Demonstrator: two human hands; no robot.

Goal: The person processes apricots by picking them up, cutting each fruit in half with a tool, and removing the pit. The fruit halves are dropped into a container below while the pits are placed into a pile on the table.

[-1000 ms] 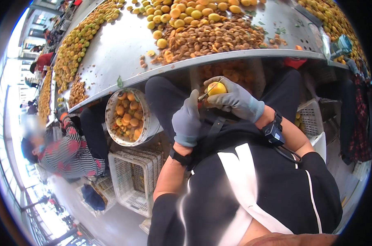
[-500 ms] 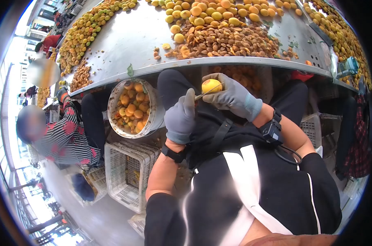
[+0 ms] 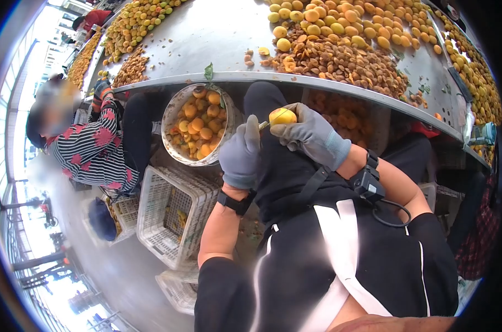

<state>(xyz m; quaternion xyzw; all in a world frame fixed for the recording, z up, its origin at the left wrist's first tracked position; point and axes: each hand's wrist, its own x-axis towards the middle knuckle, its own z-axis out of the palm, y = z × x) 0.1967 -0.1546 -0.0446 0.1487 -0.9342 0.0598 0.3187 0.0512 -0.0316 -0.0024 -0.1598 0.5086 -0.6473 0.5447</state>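
Between right-hand fingers [image 3: 295,128], apricot [image 3: 282,116].

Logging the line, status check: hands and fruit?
Left hand shut on knife, blade at apricot. Right hand shut on apricot. Nothing between them; bucket left of them.

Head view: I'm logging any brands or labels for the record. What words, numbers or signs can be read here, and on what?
None can be read.
The wrist device on the right arm shows no legible marking.
The grey gloves on the left hand and right hand, the bucket and the white crates carry no visible text.
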